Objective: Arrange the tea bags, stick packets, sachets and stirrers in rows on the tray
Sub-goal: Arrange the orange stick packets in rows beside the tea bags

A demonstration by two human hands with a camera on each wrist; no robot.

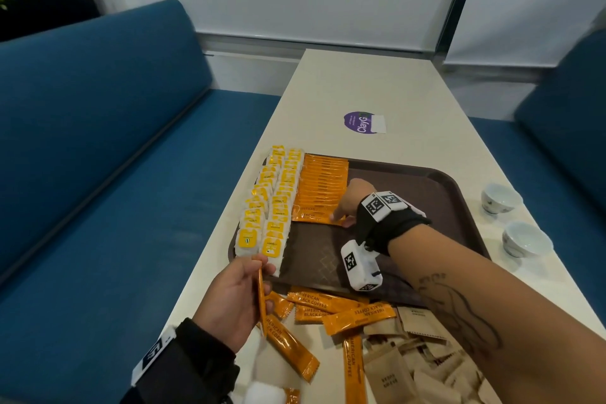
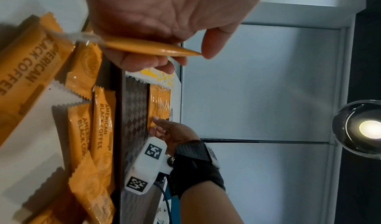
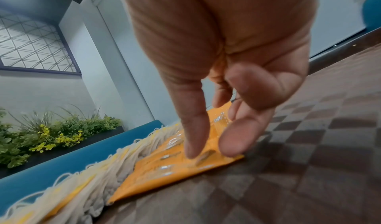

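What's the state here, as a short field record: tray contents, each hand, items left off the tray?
tray: two tea bag rows, one orange stick packet row
right hand: fingertips press the row's nearest packet
left hand: holds one orange stick packet
off tray: loose orange stick packets, brown sachets on table
stirrers: not visible

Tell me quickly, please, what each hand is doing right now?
Left hand: grips one orange coffee stick packet edge-on.
Right hand: open, fingers pressing the nearest packet of the orange row on the tray.
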